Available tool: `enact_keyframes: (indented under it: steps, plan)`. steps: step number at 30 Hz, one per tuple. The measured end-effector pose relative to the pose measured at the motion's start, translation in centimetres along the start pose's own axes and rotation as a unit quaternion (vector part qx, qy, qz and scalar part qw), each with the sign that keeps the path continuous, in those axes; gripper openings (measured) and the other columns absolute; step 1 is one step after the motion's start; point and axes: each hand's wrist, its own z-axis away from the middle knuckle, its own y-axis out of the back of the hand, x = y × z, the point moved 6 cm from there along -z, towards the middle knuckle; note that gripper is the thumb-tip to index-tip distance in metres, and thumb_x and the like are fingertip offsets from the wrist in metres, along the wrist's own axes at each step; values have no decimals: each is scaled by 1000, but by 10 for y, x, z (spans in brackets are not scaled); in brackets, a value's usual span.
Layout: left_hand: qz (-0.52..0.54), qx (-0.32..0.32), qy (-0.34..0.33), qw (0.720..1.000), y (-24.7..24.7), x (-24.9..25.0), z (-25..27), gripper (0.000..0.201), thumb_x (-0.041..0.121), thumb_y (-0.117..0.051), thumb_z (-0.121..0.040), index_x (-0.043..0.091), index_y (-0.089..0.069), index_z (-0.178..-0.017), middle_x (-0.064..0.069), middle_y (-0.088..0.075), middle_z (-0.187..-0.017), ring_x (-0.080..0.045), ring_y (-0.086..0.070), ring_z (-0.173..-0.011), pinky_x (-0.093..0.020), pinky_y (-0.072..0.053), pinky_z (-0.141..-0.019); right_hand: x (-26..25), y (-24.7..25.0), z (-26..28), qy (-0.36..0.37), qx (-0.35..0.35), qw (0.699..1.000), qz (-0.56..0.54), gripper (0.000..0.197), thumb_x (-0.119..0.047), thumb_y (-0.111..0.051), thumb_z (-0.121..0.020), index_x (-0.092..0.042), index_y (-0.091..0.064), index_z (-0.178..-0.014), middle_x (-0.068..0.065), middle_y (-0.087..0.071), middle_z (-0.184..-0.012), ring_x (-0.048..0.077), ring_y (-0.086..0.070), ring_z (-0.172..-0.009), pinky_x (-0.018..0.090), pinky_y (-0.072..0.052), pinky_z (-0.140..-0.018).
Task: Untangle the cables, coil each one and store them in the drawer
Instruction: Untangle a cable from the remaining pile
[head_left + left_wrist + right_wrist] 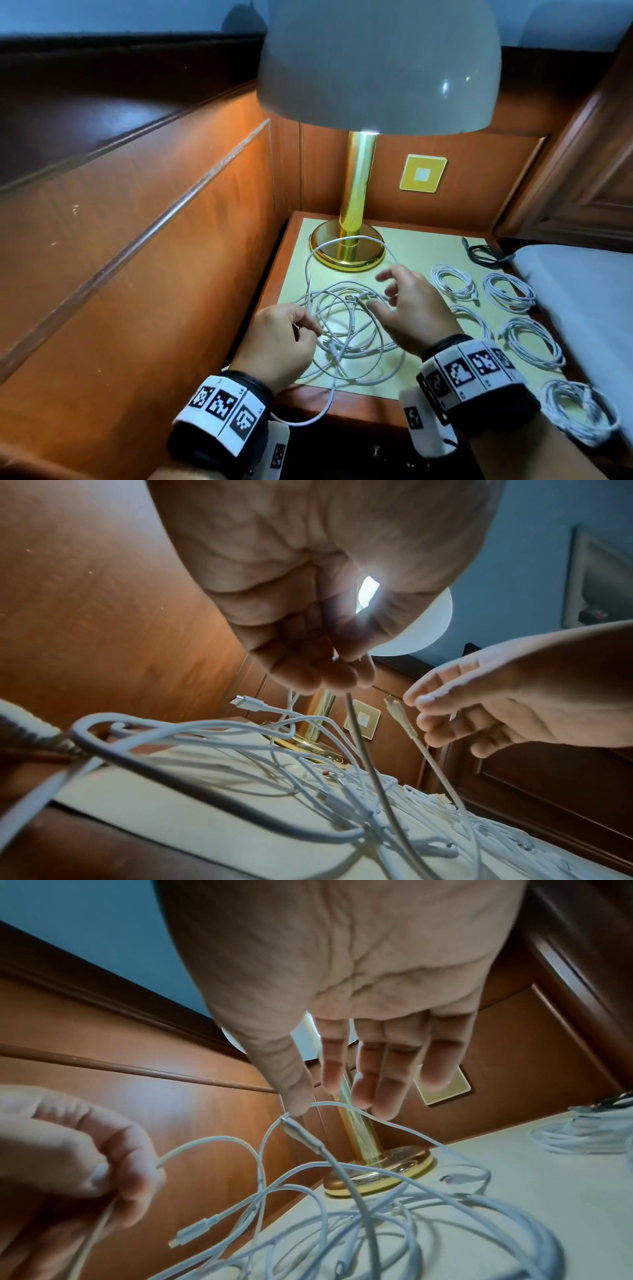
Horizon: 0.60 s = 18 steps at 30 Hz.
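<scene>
Left hand pinches a white cable between thumb and curled fingers in the head view, low over the near left of the nightstand. Right hand hovers spread over the tangle, fingers loose and gripping nothing that shows from here. That tangle of white cables lies on the pale top in front of the lamp, with one loop rising toward the lamp base and one strand hanging over the front edge. Five white coils lie to the right, beside a bed, and a dark cable lies at the back right corner. A knob shows below the front edge; whether the drawer is open cannot be told.

Left wrist view: the left hand has its fingertips closed on a cable that drops straight into the tangle. The right hand sits just beside an upright connector, which the head view hides.

Right wrist view: the right hand is spread, its thumb tip touching that connector while a strand arcs past the fingertips. The left hand grips its cable in a curled fist. Another connector hangs off the near edge.
</scene>
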Motion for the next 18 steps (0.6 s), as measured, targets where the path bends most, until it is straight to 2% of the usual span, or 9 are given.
enact_keyframes:
  steps: [2, 5, 8, 11, 14, 16, 18]
  plan:
    - [-3, -9, 4, 1000, -1, 1, 1, 25, 0, -60, -77, 16, -75, -66, 10, -67, -66, 11, -52, -54, -4, -33, -51, -11, -2, -14, 29, 19, 999, -12, 51, -35, -70, -86, -31, -47, -133, 1, -47, -123, 20, -60, -97, 39, -50, -92]
    - [6, -22, 2, 1000, -2, 1, 3, 22, 11, -56, -73, 19, -74, -64, 7, -71, -71, 4, -58, -65, -4, -36, -58, -43, -5, -44, 128, 46, 991, 15, 72, -24, -67, -85, -34, -35, -148, -2, -33, -145, 23, -60, -105, 40, -52, -92]
    - [15, -33, 4, 999, -4, -3, 2, 24, 21, -49, -67, 25, -72, -61, 6, -72, -71, -8, -64, -72, -15, -48, -66, -62, -21, -80, 150, -37, 986, 68, 83, -14, -59, -88, -41, -18, -155, -10, -17, -162, 21, -49, -131, 36, -44, -106]
    - [11, -43, 5, 999, -4, -6, 4, 23, 24, -49, -67, 28, -71, -61, 7, -72, -70, -11, -64, -71, -22, -51, -68, -61, -46, -106, 129, -158, 968, 146, 86, -5, -55, -89, -33, -13, -158, -4, -16, -165, 24, -37, -143, 35, -34, -115]
    - [26, -51, -11, 998, -6, 0, 4, 24, 22, -48, -66, 24, -73, -64, 10, -70, -68, -9, -62, -71, -17, -48, -65, -52, -67, -116, 112, -198, 950, 215, 76, -7, -54, -91, -30, -23, -157, 5, -26, -160, 28, -44, -137, 37, -40, -110]
    - [33, -72, -10, 997, -7, 1, 5, 26, 22, -47, -66, 21, -73, -64, 12, -66, -63, -5, -60, -63, -12, -41, -58, -56, -77, -117, 126, -193, 947, 225, 75, -6, -53, -91, -32, -25, -156, 5, -18, -162, 30, -48, -134, 34, -45, -103]
    - [42, -96, -3, 994, -9, 0, 5, 27, 22, -46, -66, 19, -72, -65, 19, -60, -53, 1, -56, -50, -10, -37, -52, -69, -85, -119, 166, -198, 936, 240, 79, -2, -52, -91, -35, -19, -156, 4, -3, -165, 31, -52, -129, 29, -47, -90]
